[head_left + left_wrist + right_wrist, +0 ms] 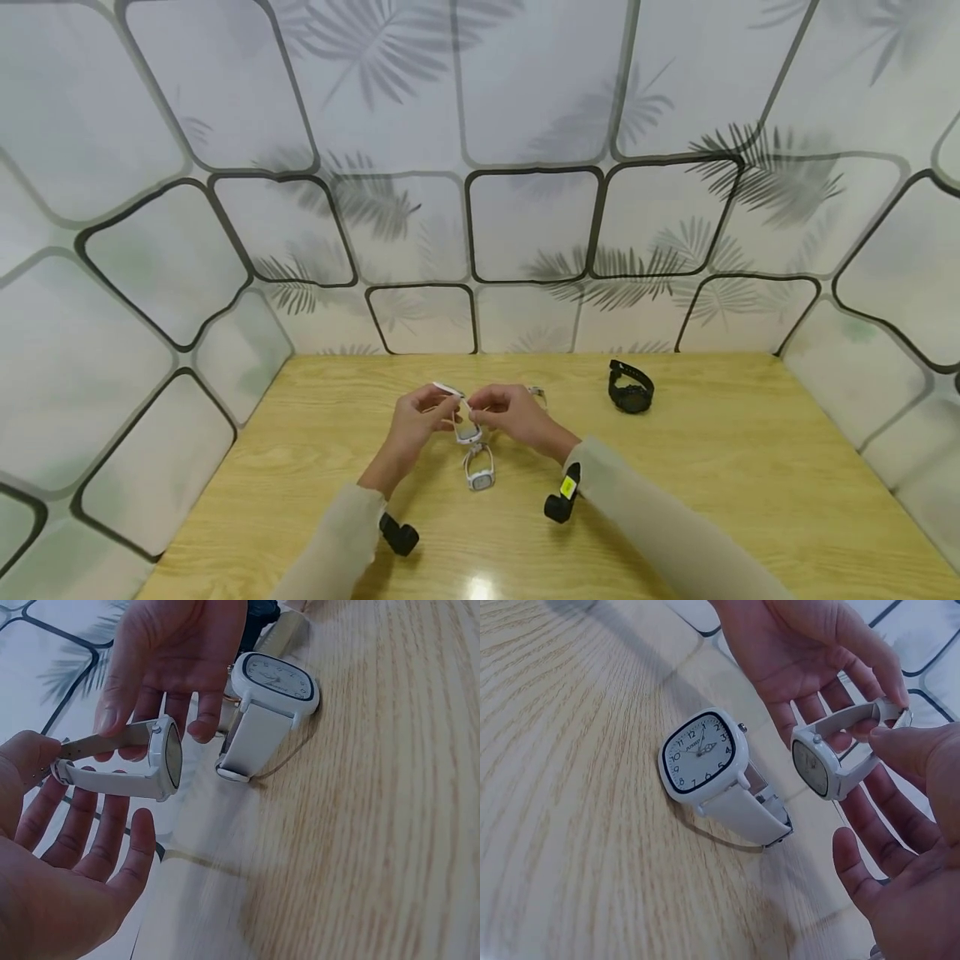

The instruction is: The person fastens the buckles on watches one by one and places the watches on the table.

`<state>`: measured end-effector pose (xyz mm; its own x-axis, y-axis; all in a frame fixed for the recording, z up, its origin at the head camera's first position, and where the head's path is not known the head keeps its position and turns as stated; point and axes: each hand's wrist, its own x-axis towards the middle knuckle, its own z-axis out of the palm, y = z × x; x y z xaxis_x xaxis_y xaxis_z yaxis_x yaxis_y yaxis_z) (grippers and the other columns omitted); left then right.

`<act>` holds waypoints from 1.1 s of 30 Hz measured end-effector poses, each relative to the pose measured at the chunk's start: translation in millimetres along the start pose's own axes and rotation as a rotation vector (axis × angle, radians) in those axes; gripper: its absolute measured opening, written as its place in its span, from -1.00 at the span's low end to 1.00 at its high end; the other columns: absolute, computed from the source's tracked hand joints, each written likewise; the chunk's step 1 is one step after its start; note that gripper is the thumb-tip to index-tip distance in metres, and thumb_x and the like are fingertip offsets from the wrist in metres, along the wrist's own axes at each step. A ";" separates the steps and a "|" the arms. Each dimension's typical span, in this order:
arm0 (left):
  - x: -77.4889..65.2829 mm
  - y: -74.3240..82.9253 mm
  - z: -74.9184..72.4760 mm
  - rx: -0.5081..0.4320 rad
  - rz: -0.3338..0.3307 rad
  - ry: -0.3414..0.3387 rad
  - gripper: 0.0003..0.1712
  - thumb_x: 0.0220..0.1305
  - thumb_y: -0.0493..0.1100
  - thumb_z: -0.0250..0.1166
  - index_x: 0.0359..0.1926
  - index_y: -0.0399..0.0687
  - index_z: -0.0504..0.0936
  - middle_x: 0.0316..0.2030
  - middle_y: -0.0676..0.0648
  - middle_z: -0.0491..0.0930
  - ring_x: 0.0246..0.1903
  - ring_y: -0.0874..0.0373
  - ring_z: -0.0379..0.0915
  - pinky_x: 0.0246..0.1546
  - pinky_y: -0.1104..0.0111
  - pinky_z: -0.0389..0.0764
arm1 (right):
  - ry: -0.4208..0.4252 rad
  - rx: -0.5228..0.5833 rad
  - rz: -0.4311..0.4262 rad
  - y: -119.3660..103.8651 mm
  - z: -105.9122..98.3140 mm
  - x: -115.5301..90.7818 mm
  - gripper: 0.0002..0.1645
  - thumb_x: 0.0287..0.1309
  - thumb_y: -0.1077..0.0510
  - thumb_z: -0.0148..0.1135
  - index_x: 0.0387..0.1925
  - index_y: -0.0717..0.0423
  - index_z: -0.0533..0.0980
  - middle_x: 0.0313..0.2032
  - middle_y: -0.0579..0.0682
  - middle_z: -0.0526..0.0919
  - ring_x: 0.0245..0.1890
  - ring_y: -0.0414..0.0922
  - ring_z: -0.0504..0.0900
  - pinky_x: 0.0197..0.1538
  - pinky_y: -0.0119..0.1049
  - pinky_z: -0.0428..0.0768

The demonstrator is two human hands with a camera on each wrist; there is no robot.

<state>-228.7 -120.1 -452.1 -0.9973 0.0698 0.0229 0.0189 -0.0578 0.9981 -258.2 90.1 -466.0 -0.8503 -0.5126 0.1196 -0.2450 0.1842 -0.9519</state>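
Pinching the strap of a white watch with a rounded-square case (470, 436), the left hand (414, 423) and right hand (519, 414) work close together, from the head camera, above a pale wood-grain table (697, 500). A second white, rounded-square watch (481, 481) rests on the table just nearer the person; a black watch with a looped strap (634, 402) lies farther right. From the left wrist, thumbs press the strap, the left hand's other fingers spread apart. From the right wrist, the second watch's dial (black numerals, dark border) faces the camera, beside the held one.
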 end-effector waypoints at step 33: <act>-4.2 -0.2 3.2 0.110 0.077 0.027 -0.78 0.35 -0.18 0.43 -0.16 -0.31 0.72 -0.29 -0.25 0.71 -0.34 0.05 0.66 -0.29 0.32 0.71 | -0.018 0.016 -0.024 -11.0 -9.3 -0.5 -0.64 0.39 0.12 0.34 0.15 0.15 0.63 -0.05 0.10 0.74 -0.08 0.14 0.73 -0.02 0.15 0.68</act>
<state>-224.4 -117.1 -452.2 -0.9941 0.0429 0.0994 0.1014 0.0480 0.9937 -259.5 96.1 -452.9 -0.8355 -0.5319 0.1379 -0.2579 0.1579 -0.9532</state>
